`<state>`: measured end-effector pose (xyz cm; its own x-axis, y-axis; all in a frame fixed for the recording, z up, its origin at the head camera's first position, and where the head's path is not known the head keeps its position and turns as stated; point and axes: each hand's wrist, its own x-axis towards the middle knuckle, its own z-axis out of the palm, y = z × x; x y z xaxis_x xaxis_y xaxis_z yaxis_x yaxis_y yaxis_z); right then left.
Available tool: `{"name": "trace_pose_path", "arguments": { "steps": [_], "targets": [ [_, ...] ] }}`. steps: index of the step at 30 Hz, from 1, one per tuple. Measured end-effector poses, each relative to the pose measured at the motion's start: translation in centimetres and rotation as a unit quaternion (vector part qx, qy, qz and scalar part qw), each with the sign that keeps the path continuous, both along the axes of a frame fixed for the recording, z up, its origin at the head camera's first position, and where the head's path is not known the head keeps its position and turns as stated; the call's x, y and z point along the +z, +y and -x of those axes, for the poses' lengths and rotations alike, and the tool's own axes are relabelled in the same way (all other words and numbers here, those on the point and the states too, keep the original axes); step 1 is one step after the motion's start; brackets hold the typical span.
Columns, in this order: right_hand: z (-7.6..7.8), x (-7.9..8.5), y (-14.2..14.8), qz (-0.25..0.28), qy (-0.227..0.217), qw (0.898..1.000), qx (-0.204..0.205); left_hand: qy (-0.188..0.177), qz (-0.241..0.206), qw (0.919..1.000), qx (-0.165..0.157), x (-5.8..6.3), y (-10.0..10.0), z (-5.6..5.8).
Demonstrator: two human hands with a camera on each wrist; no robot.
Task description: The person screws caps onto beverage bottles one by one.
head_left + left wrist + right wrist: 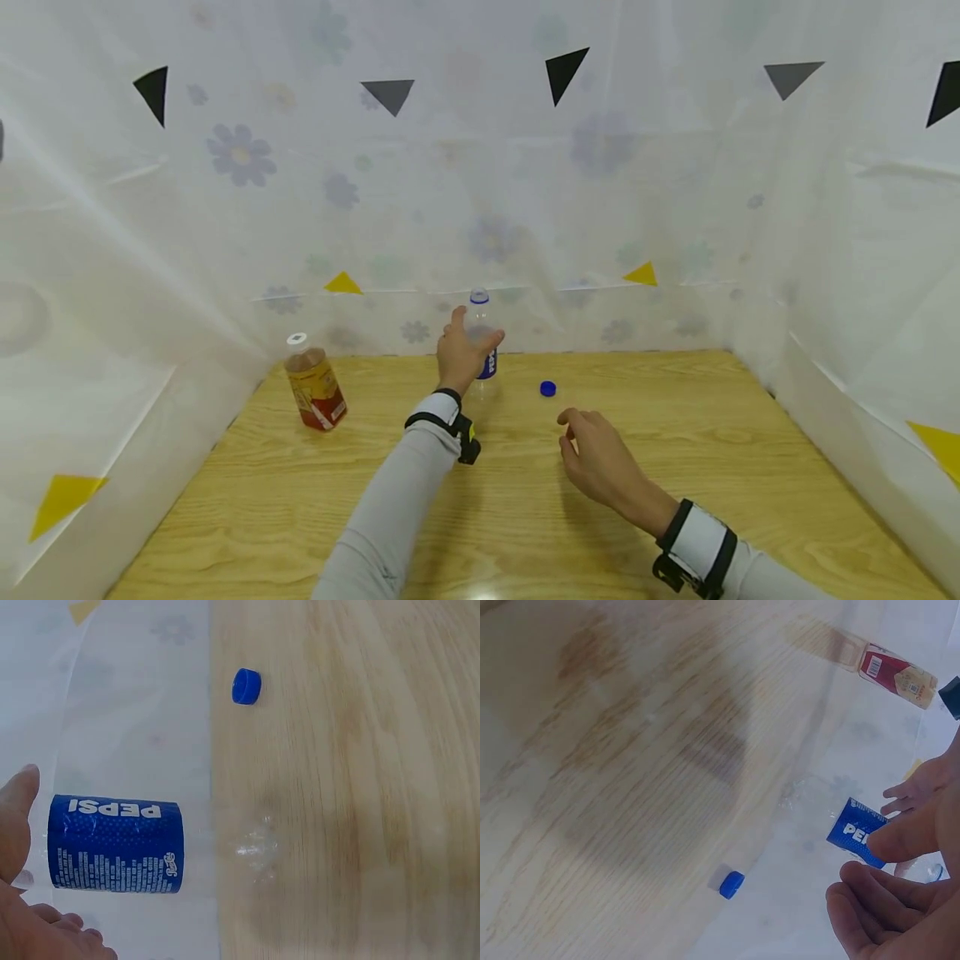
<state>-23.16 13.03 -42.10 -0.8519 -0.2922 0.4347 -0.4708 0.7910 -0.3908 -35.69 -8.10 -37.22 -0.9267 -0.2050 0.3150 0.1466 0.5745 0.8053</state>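
Two hands in the head view: our left hand (pixel 462 353) spread at the Pepsi bottle (pixel 489 365), our right hand (pixel 602 460) loosely curled, holding nothing. Left wrist: bottle's between parted thumb and fingers, can't tell if touching. Right wrist: blue cap (pixel 732 885) near the bottle.

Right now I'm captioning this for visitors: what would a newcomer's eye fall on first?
Likely the clear Pepsi bottle, capless and upright toward the back of the wooden table, with the left hand close around it. Next, the bright blue cap lying to its right, just beyond the right hand. Then the yellow-labelled bottle, off to the left.
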Motion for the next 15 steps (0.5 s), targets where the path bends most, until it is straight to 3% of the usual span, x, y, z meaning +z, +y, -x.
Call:
{"name": "trace_pose_path", "arguments": {
  "steps": [4, 8, 15],
  "targets": [
    [0.0, 0.0, -0.1, -0.005, -0.003, 1.000, 0.000, 0.023, 0.004, 0.9997, -0.010, -0.3, 0.0, -0.3],
    [-0.1, 0.0, -0.2, -0.007, -0.003, 1.000, 0.010, 0.023, 0.014, 0.9993, -0.027, -0.3, -0.2, -0.6],
    [0.0, 0.0, -0.3, -0.019, 0.000, 1.000, 0.013, -0.003, 0.014, 0.9980, -0.061, 1.4, -0.2, -2.0]
  ]
}}
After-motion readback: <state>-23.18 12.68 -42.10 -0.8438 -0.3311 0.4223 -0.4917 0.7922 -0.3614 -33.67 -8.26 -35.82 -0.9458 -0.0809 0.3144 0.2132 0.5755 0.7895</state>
